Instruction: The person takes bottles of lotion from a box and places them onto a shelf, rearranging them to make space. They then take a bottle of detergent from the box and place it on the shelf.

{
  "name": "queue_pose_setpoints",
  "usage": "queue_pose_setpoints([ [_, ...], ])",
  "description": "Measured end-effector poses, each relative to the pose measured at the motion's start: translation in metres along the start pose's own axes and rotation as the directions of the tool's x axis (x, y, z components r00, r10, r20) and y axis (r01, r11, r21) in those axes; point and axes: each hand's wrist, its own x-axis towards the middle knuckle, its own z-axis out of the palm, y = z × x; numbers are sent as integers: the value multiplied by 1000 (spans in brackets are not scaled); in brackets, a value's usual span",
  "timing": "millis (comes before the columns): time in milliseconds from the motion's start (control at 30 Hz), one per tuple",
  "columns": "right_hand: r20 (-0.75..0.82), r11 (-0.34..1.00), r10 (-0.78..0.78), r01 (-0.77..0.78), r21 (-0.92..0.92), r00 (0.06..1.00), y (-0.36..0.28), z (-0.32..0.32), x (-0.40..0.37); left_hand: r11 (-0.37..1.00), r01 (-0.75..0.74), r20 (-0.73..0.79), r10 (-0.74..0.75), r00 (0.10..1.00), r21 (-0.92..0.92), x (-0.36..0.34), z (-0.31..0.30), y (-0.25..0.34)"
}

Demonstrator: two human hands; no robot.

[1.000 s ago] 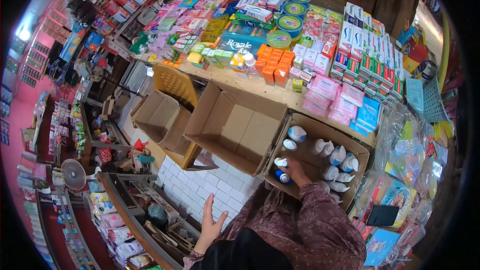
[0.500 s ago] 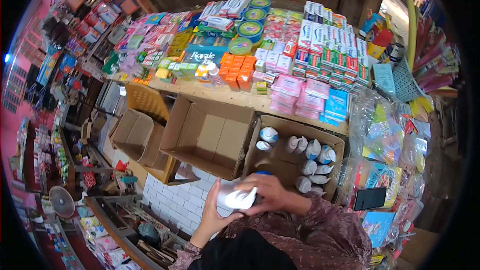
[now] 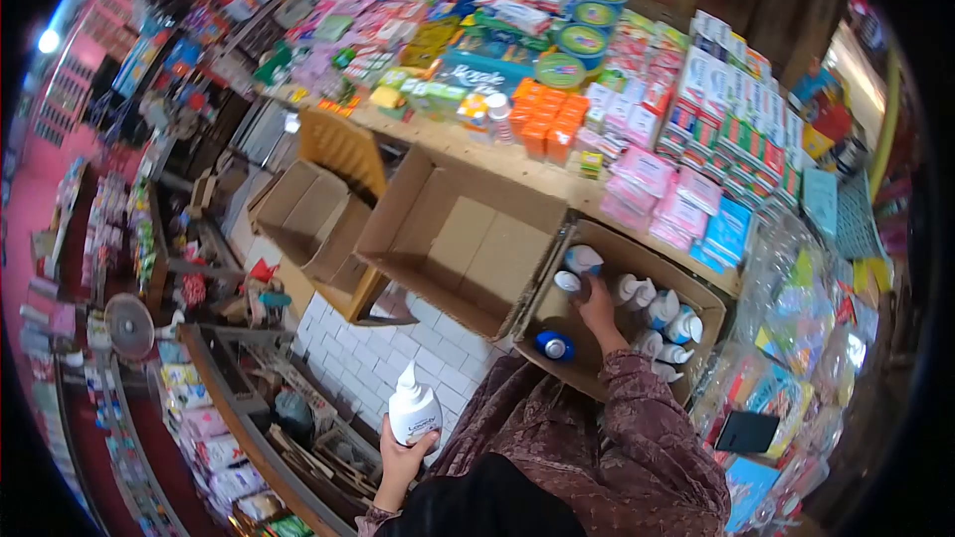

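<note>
- The left hand (image 3: 398, 459) has its grip closed round the base of a white pump bottle (image 3: 415, 412). It holds the bottle upright, low and out to the left, above the tiled floor (image 3: 398, 348).
- Half a second ago I saw both hands meet on that bottle in front of the body. Now the left carries it alone, well apart from the carton it came from.
- The right hand (image 3: 598, 304) has gone back into the bottle carton (image 3: 652, 251), fingers pointing at two white bottles (image 3: 582, 260) in its far left corner. I cannot tell from here whether this grip is closed on one or only touching.
- A blue-capped bottle (image 3: 553, 345) lies just beside that wrist, and a cluster of pump bottles (image 3: 668, 326) stands at the carton's right side.
- As I read it, one bottle is out, the hand-over is finished, and the right hand is free among the rest.
- Just left of the bottle carton an empty carton (image 3: 468, 249) gapes open, with a second empty carton (image 3: 308, 214) beyond it.
- Behind them the wooden surface (image 3: 497, 161) carries orange boxes (image 3: 542, 124), pink packets (image 3: 657, 189) and rows of toothpaste boxes (image 3: 741, 104).
</note>
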Motion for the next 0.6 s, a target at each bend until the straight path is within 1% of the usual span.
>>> queue_pose_setpoints([
  [33, 45, 999, -10, 12, -35, 999, 6, 11, 2, 1000, 7, -32, -8, 999, -22, -4, -3, -1],
  [67, 1, 996, -85, 85, 24, 996, 10, 23, 6, 999, 12, -65, -15, 998, -45, -9, -6, -3],
  [167, -4, 991, 111, -111, -78, 994, 8, 43, 16, 997, 50, -137, -59, 989, -66, -22, -16, -6],
  [200, -95, 993, 97, -103, -51, 991, 7, 49, 14, 995, 68, -149, -78, 986, -66, -26, -19, -7],
  [300, -180, 997, -28, 15, -75, 983, 10, 54, 7, 995, 62, -181, -76, 981, -81, -36, -25, -11],
  [400, -130, 995, -97, 99, 7, 987, 15, 45, 5, 989, 62, -188, -87, 978, -135, -43, -31, -26],
  [500, -133, 984, -171, 175, 23, 976, 13, 18, -6, 980, 54, -185, -91, 978, -194, -41, -35, -37],
  [600, -54, 934, -81, 95, 344, 995, -1, -20, -20, 972, 32, -178, -74, 981, -233, -35, -42, -53],
])
